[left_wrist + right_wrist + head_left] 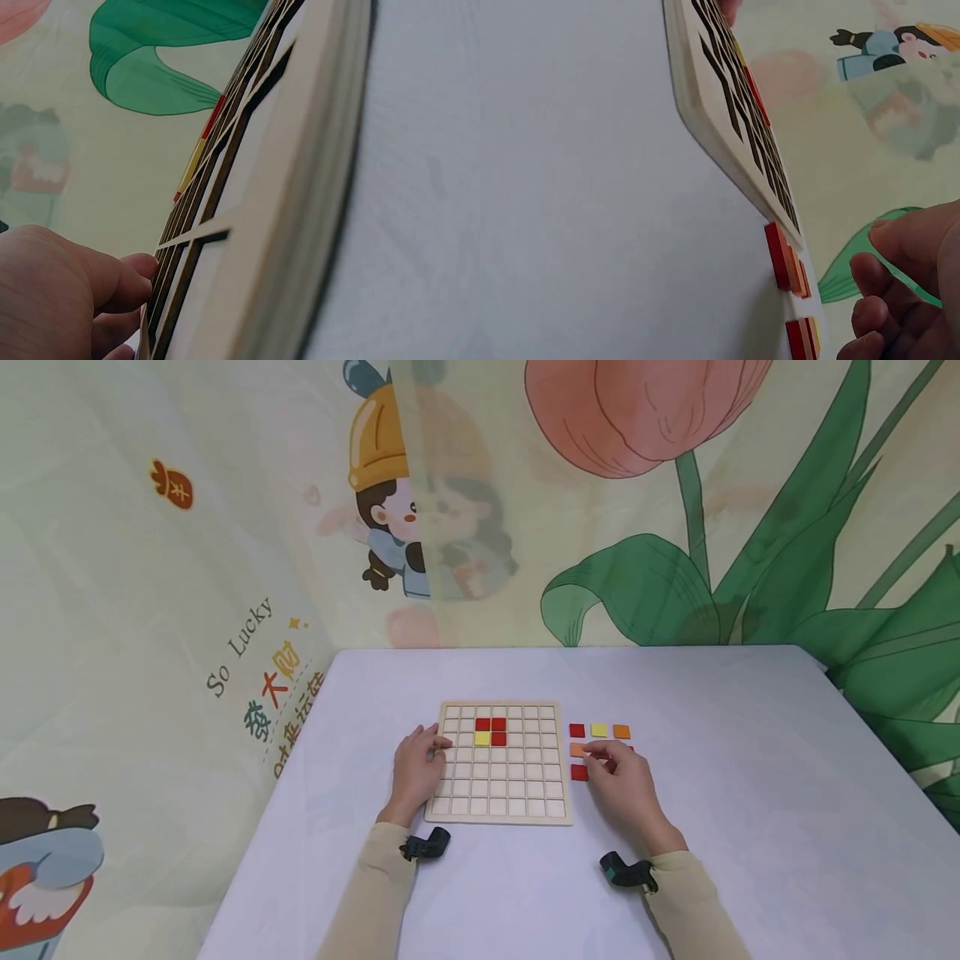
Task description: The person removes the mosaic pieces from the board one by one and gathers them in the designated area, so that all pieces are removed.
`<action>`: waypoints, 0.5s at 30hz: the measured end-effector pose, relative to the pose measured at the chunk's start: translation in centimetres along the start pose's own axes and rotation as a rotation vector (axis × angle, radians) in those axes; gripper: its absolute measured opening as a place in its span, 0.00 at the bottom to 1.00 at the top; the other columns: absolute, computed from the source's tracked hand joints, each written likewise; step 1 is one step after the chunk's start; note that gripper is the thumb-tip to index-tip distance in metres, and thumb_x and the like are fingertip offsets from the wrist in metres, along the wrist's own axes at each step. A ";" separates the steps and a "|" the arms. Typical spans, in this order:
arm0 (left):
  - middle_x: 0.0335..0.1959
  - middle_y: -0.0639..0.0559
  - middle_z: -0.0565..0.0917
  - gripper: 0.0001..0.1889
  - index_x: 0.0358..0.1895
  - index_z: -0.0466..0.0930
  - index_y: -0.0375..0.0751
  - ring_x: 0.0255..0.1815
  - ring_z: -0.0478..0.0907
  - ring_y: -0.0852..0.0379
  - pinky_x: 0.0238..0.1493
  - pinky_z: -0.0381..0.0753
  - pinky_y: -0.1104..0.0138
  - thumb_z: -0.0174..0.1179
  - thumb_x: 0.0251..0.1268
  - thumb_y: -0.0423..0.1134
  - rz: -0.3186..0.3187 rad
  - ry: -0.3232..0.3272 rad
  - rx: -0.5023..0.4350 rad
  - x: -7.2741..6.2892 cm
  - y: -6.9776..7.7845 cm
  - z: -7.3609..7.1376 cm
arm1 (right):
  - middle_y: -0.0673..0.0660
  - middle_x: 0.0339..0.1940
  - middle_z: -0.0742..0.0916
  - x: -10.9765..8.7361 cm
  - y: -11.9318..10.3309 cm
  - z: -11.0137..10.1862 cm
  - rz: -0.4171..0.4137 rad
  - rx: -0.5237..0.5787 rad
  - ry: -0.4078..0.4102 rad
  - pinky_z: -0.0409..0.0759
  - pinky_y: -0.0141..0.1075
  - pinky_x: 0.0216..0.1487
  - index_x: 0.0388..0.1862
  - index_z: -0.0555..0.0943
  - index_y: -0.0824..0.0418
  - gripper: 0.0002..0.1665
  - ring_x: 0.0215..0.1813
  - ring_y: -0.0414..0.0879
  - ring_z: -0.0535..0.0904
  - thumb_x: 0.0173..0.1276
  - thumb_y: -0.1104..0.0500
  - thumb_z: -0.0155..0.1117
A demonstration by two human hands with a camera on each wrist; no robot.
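The left hand [417, 765] is resting, relaxed, at the grid board's [517, 785] left edge; nearer, the right hand [622, 781], loosely curled, empty, is pointing left toward an orange tile [576, 750] beside the board's right edge.

Head view: wall cloth [112, 610], 9 o'clock, reads "So Lucky"; beneath, "發大财"; lowest line partly cut off. Printed pouch [172, 485], 10 o'clock: character unclear.

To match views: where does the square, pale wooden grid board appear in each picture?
Head: square, pale wooden grid board just below centre.
Left wrist: board slants from bottom centre up rightward.
Right wrist: board slants from top centre-left down rightward.
Shared landmark: red square tiles on the board.
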State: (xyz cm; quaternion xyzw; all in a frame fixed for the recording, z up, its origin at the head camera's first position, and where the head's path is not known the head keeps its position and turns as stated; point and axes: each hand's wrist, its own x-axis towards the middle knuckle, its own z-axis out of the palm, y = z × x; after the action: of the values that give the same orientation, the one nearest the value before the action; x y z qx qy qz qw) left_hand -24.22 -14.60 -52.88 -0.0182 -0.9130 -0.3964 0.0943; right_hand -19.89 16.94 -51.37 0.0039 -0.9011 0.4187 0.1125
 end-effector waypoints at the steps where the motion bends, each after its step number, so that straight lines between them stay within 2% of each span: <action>1: 0.69 0.44 0.72 0.09 0.41 0.84 0.42 0.76 0.56 0.43 0.77 0.46 0.52 0.54 0.66 0.30 0.001 0.000 -0.001 0.0 0.0 0.0 | 0.56 0.41 0.85 0.0 -0.3 0.3 -0.010 0.010 -0.001 0.74 0.29 0.26 0.48 0.84 0.60 0.12 0.30 0.47 0.73 0.67 0.62 0.64; 15: 0.69 0.43 0.72 0.10 0.40 0.84 0.42 0.76 0.56 0.44 0.77 0.46 0.51 0.54 0.64 0.29 0.002 0.002 -0.017 -0.1 0.0 0.0 | 0.50 0.37 0.83 0.6 -3.3 3.4 -0.051 0.071 -0.104 0.75 0.30 0.27 0.48 0.84 0.56 0.12 0.31 0.45 0.74 0.66 0.58 0.65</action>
State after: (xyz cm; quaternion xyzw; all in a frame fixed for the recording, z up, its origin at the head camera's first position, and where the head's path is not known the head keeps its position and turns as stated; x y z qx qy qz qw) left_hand -24.09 -14.59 -52.84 -0.0197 -0.9096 -0.4039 0.0955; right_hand -20.80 12.29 -50.90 0.0524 -0.8900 0.4466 0.0759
